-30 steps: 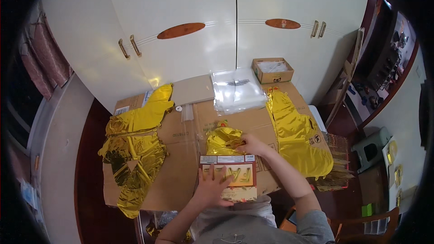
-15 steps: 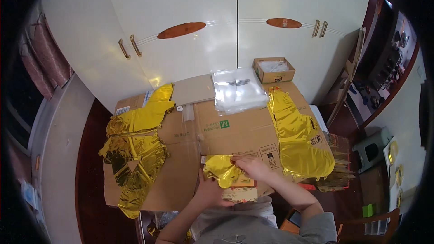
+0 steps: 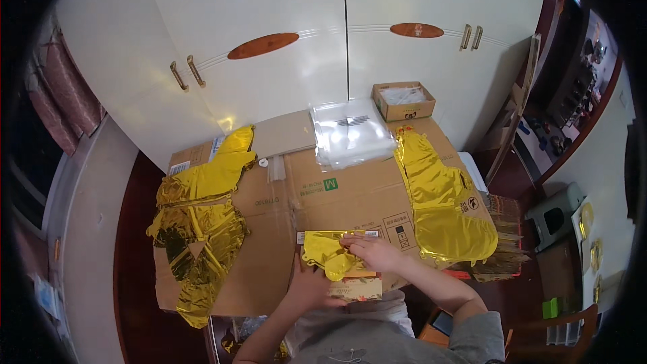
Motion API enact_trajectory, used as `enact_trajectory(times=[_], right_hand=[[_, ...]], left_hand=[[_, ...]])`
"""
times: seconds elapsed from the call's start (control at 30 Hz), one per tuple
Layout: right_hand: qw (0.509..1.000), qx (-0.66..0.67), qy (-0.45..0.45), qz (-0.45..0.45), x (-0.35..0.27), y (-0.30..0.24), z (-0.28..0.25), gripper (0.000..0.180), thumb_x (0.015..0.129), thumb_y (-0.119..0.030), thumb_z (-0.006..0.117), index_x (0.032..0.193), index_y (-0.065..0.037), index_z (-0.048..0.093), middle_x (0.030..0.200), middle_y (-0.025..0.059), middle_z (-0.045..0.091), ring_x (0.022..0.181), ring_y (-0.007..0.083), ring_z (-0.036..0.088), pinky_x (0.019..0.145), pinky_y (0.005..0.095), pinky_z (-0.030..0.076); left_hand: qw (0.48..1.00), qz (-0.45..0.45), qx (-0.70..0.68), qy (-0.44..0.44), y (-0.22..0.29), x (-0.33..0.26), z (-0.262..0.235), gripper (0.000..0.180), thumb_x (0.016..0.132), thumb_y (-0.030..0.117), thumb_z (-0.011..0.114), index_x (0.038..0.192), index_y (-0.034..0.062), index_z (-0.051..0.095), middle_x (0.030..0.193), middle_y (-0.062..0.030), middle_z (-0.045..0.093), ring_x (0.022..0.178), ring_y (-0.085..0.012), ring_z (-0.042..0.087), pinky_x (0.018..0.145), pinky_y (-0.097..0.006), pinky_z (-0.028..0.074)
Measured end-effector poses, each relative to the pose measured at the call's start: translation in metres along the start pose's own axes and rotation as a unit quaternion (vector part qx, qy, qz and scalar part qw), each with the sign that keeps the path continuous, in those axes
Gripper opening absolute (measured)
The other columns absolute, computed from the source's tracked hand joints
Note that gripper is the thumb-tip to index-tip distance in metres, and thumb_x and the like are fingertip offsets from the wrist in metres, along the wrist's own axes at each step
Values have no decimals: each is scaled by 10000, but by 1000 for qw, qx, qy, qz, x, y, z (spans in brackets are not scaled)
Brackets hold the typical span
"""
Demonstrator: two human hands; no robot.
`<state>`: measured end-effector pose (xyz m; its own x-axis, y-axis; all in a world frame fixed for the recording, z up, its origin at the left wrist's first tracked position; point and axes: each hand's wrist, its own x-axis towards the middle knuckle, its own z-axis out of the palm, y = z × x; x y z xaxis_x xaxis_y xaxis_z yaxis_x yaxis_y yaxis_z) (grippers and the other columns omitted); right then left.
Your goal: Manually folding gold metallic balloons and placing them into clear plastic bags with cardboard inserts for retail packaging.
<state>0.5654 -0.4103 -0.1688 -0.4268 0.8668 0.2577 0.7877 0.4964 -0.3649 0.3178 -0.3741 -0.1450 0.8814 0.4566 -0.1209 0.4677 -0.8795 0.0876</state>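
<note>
A small folded gold foil balloon (image 3: pixel 322 248) lies on top of a flat box with a floral print (image 3: pixel 364 288) at the table's near edge. My right hand (image 3: pixel 372 253) rests on the balloon's right part, its fingers stretched out and pressed down flat. Round the near left corner of the box is my left hand (image 3: pixel 314 288), with its fingers along the left side and its thumb along the front edge. The fingertips of the left hand come close to the foil; whether they touch it I cannot tell.
Larger gold foil balloons lie on the left (image 3: pixel 202 229) and right (image 3: pixel 445 202) of the cardboard-covered table (image 3: pixel 269 249). Clear plastic bags (image 3: pixel 354 135) and an open carton (image 3: pixel 412 112) stand at the back, before white cabinets (image 3: pixel 269 0). A grey stool (image 3: pixel 556 216) is at the right.
My right hand has flattened onto the foil, and the balloon's right part now lies lower and smoother. My left hand stays at the box corner. The view has shifted slightly.
</note>
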Motion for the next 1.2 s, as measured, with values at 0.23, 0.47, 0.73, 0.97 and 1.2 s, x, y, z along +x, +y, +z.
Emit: enact_trajectory(times=[0.23, 0.47, 0.73, 0.97, 1.2], right_hand=[[1000, 5, 7, 7, -4, 2, 2, 356, 722, 10, 583, 1077, 10, 559, 1291, 130, 583, 1262, 271, 526, 1078, 367, 424], [1000, 19, -7, 1, 2, 0, 1, 293, 726, 3, 585, 1016, 14, 553, 1328, 143, 556, 1293, 284, 495, 1069, 383, 432], [999, 49, -3, 6, -2, -5, -12, 323, 849, -266, 641, 1024, -3, 576, 1253, 170, 602, 1252, 314, 528, 1067, 408, 421], [990, -101, 50, 80, 20, -31, 10, 599, 945, -400, 542, 1296, 83, 492, 1396, 276, 464, 1335, 366, 430, 1119, 439, 337], [982, -143, -41, 114, 0, -25, 19, 693, 973, -447, 455, 1412, 85, 383, 1500, 266, 341, 1427, 367, 292, 1169, 453, 230]], left_hand=[[965, -122, -156, -170, -18, 8, -94, 509, 889, 291, 605, 1323, 46, 498, 1305, -178, 533, 1295, -357, 456, 1086, -471, 352], [990, -69, -71, 102, -39, 40, 12, 578, 957, 344, 493, 1424, 16, 397, 1520, -194, 333, 1435, -329, 275, 1162, -520, 200], [991, -91, -30, 92, -29, 35, 25, 681, 935, 459, 482, 1481, 77, 346, 1542, -168, 313, 1452, -293, 260, 1161, -559, 163], [987, -87, -25, 132, -28, 36, 27, 704, 907, 512, 515, 1449, 77, 403, 1514, -177, 359, 1427, -310, 308, 1131, -621, 176], [992, -87, -29, 91, -26, 32, 16, 705, 918, 510, 507, 1457, 70, 390, 1535, -167, 332, 1440, -316, 284, 1138, -624, 127]])
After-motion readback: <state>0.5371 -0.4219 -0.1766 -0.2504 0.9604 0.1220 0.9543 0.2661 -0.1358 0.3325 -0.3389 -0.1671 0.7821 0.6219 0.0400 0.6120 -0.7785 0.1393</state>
